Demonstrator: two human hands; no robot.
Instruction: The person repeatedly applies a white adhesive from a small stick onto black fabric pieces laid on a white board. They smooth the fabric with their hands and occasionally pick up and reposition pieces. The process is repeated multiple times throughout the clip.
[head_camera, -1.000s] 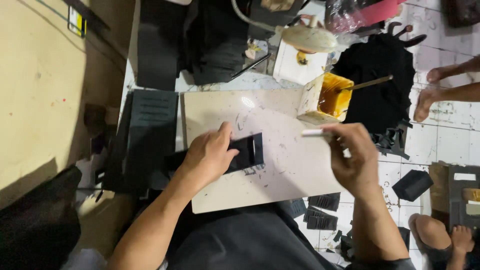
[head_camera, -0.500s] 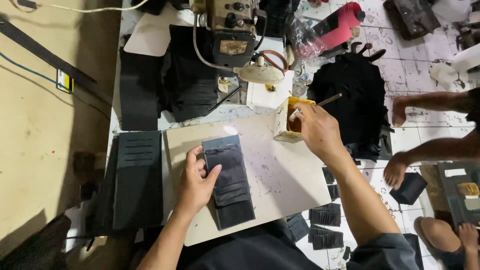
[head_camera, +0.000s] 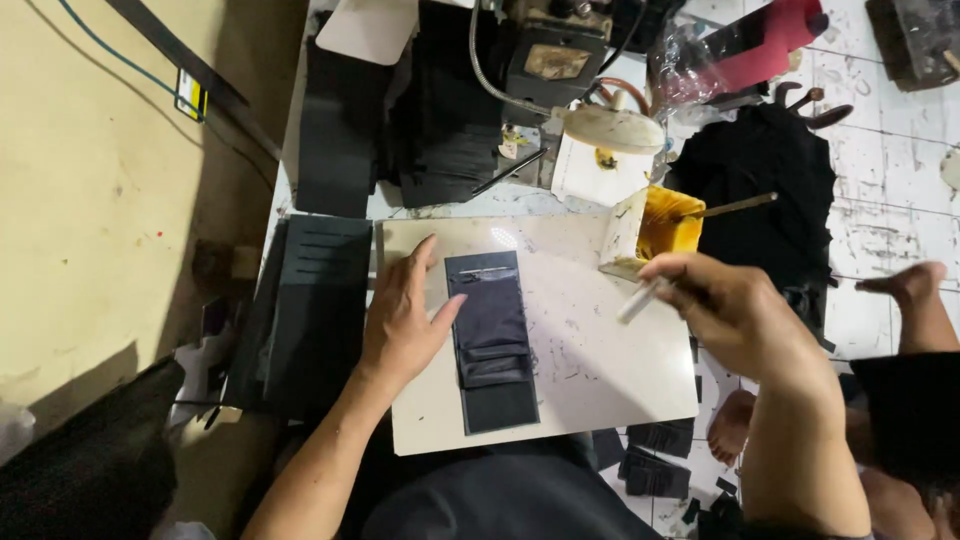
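The left hand (head_camera: 400, 320) lay flat on the pale work board (head_camera: 600, 380) atop the bench (head_camera: 450, 208), fingertips touching the left edge of a dark wallet piece (head_camera: 490, 340) (pocket layers facing up). The right hand (head_camera: 735, 310) held a white stick (head_camera: 640, 298) in a pinching grip just beside the yellow glue pot (head_camera: 668, 225).

White stick's (head_camera: 638, 299) upper end hidden inside right hand (head_camera: 735, 315).

Open room: bare pale scuffed work board (head_camera: 600, 370) on my desk, between the flat black leather wallet piece (head_camera: 490, 340) and my right hand (head_camera: 730, 310).
Behind: yellow glue box (head_camera: 665, 225) and white round-topped stand (head_camera: 600, 150) block the far edge.
Left: stacked black card-slot panel (head_camera: 320, 300) just beside my left hand (head_camera: 400, 320).
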